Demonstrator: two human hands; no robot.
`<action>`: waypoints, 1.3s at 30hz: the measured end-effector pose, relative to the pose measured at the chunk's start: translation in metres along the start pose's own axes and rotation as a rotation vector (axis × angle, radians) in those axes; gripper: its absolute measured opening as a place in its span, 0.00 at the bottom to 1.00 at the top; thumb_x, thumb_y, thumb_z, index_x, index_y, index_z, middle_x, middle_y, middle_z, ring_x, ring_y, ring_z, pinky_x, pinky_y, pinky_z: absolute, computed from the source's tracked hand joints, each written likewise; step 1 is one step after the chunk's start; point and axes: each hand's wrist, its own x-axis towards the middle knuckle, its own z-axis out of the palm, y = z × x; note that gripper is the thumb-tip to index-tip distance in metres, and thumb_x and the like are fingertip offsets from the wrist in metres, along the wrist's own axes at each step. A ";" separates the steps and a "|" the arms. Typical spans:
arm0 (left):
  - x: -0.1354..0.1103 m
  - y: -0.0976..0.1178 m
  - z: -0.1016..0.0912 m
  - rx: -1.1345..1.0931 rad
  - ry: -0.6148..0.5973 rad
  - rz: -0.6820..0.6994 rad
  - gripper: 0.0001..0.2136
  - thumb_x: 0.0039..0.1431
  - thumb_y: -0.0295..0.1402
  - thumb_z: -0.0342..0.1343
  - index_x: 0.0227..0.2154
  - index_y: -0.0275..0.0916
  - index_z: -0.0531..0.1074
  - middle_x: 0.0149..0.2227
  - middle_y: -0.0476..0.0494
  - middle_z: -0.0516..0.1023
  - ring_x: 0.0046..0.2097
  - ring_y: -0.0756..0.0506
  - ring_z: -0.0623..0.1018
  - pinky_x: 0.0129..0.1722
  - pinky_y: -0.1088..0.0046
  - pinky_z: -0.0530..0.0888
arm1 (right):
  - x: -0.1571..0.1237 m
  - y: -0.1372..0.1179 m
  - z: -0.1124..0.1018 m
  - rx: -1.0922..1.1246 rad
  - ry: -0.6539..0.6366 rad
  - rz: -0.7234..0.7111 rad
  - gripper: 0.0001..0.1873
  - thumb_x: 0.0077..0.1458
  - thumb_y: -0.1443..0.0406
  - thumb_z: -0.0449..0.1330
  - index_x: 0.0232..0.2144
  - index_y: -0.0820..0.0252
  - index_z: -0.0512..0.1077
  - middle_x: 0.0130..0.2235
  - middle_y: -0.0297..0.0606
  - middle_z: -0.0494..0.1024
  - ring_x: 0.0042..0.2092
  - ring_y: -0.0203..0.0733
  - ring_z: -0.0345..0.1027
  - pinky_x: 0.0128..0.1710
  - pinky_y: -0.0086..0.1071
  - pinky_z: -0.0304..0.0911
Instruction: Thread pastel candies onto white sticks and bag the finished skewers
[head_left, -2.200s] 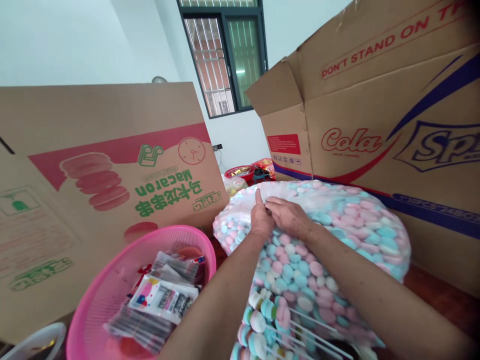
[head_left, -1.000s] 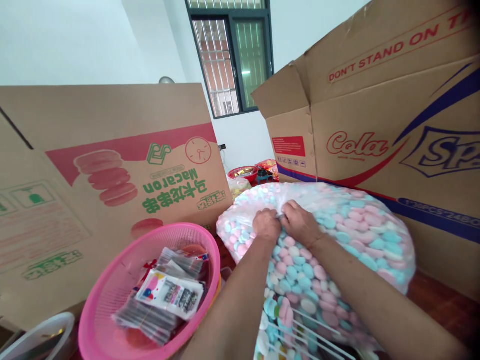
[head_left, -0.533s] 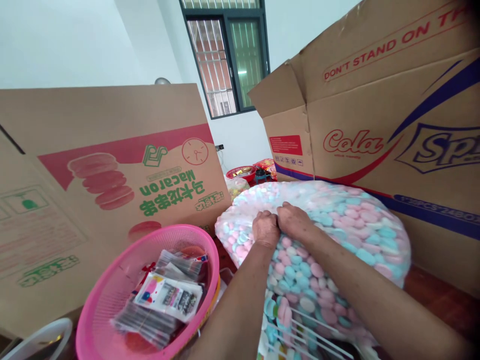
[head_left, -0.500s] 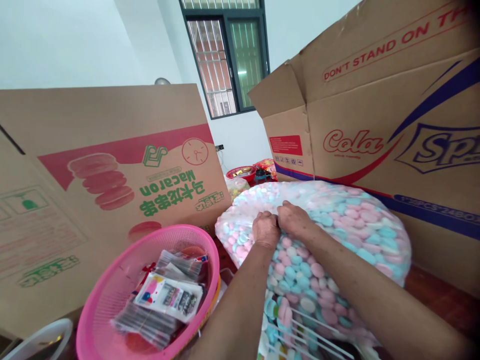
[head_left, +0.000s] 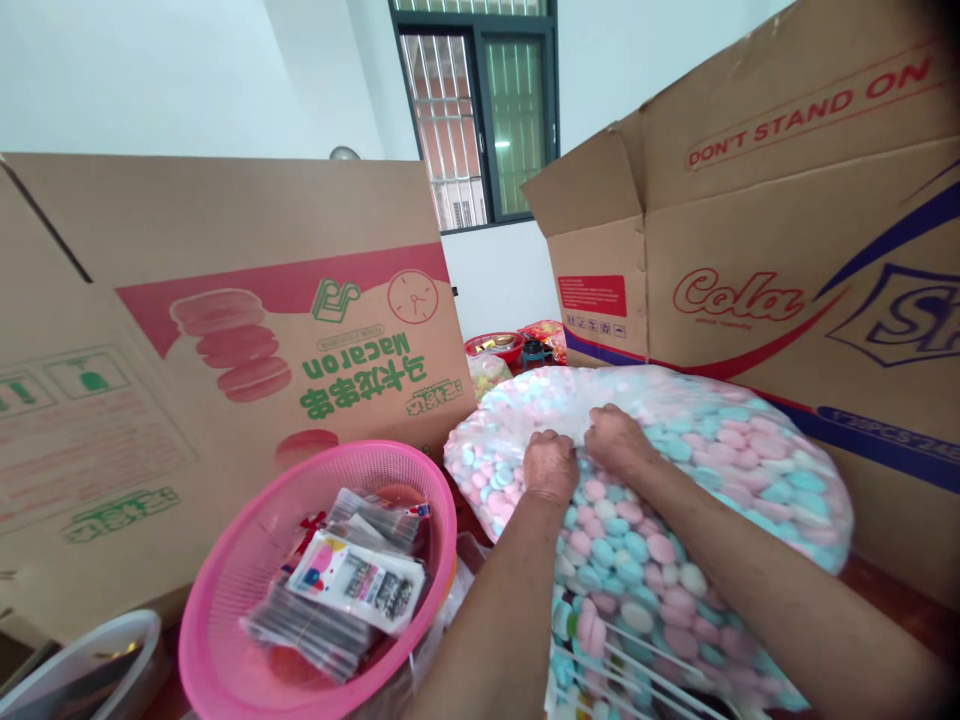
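A big clear plastic bag (head_left: pixel 720 470) full of pink, blue and white round sweets on white sticks lies in front of me. My left hand (head_left: pixel 550 464) and my right hand (head_left: pixel 619 437) sit side by side on top of the bag. Both are closed, pinching the plastic film between them. The fingertips are curled under and partly hidden.
A pink mesh basket (head_left: pixel 247 560) with flat printed packets (head_left: pixel 352 580) stands at the lower left. A white bowl rim (head_left: pixel 82 665) shows in the bottom-left corner. A Macaron carton (head_left: pixel 225 330) stands on the left, a large Cola carton (head_left: pixel 757 250) on the right. Red bowls (head_left: pixel 495 345) are behind.
Both hands went from pinching with fingers partly stretched to tight fists on the bag's film, and stayed close together. The view has shifted slightly to the left.
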 end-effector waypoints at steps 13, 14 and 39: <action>-0.008 -0.016 0.010 -0.188 0.077 -0.087 0.14 0.52 0.26 0.50 0.38 0.40 0.78 0.41 0.42 0.78 0.46 0.43 0.73 0.50 0.70 0.69 | -0.021 0.010 -0.019 0.351 -0.252 0.080 0.11 0.50 0.68 0.48 0.21 0.61 0.67 0.20 0.33 0.68 0.23 0.35 0.62 0.23 0.27 0.57; -0.008 -0.017 0.011 -0.206 0.090 -0.090 0.15 0.52 0.26 0.50 0.39 0.41 0.78 0.41 0.43 0.78 0.46 0.44 0.73 0.51 0.70 0.69 | -0.022 0.011 -0.021 0.374 -0.272 0.084 0.10 0.50 0.68 0.48 0.20 0.60 0.65 0.19 0.32 0.66 0.21 0.34 0.60 0.22 0.27 0.56; -0.011 -0.034 0.028 -0.619 0.293 -0.322 0.11 0.53 0.24 0.55 0.37 0.40 0.78 0.38 0.49 0.81 0.44 0.48 0.77 0.48 0.71 0.72 | 0.011 0.014 -0.032 0.270 -0.295 -0.543 0.12 0.44 0.73 0.51 0.26 0.60 0.74 0.28 0.32 0.74 0.33 0.35 0.66 0.35 0.24 0.58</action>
